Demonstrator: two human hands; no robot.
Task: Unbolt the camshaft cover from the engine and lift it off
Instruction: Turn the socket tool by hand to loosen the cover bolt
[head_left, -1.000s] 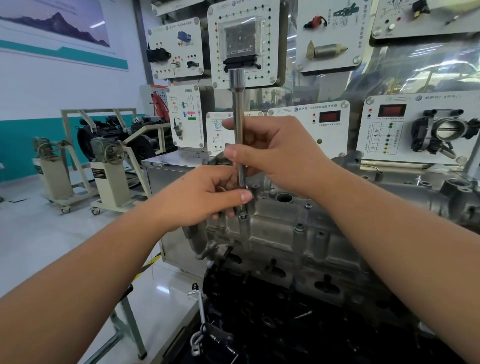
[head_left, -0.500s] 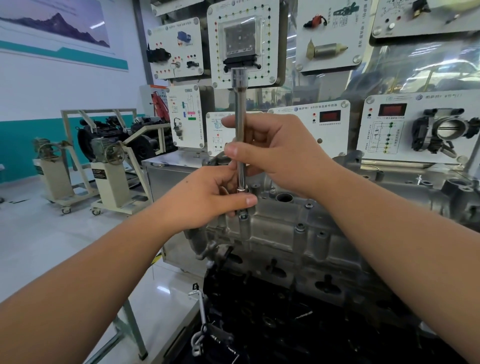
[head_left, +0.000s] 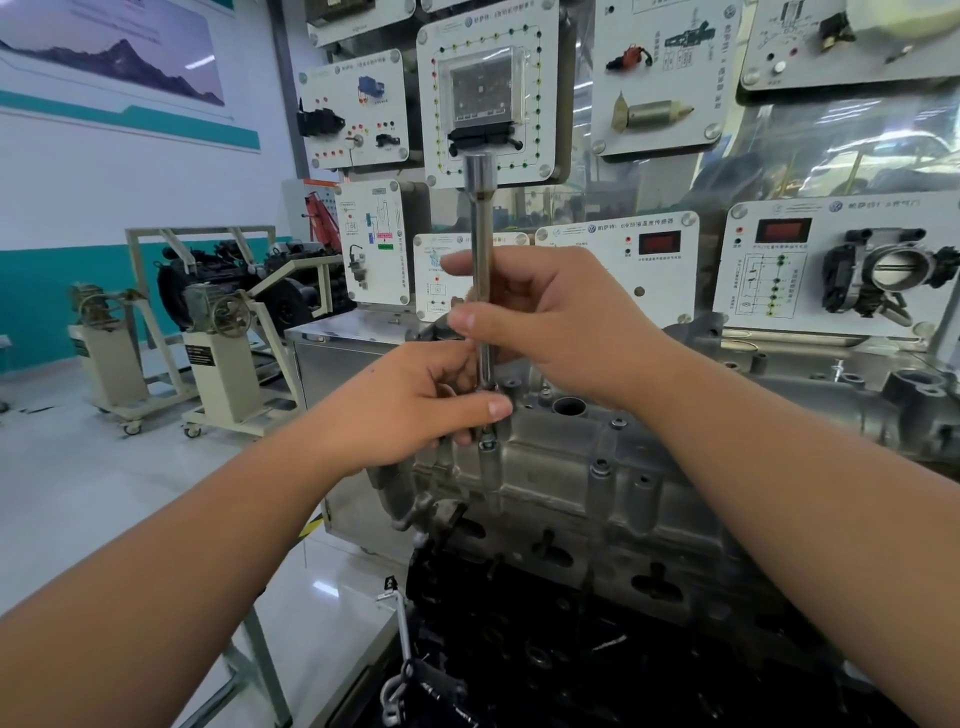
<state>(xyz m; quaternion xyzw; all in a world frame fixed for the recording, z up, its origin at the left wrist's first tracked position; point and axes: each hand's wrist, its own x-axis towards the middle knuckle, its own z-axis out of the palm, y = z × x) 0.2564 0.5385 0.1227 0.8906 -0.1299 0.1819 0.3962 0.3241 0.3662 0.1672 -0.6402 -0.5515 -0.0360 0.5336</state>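
The grey cast camshaft cover (head_left: 566, 483) tops the engine in the centre, with bolts (head_left: 601, 466) along its near edge. A long chrome socket extension (head_left: 482, 249) stands upright over a bolt (head_left: 487, 443) at the cover's left end. My right hand (head_left: 550, 322) pinches the bar's middle between thumb and fingers. My left hand (head_left: 415, 405) curls round the bar's lower end just above the bolt, hiding the socket tip.
Behind the engine, white training panels (head_left: 488, 93) with sensors and a throttle body (head_left: 883, 275) fill the wall. A steel cabinet (head_left: 337, 364) stands to the left. Engine stands on wheels (head_left: 223, 338) sit on the floor at left. A wrench (head_left: 397, 670) hangs below.
The upright extension bar has risen slightly in the view and my fingers have shifted a little on it. Both hands stay at the same bolt.
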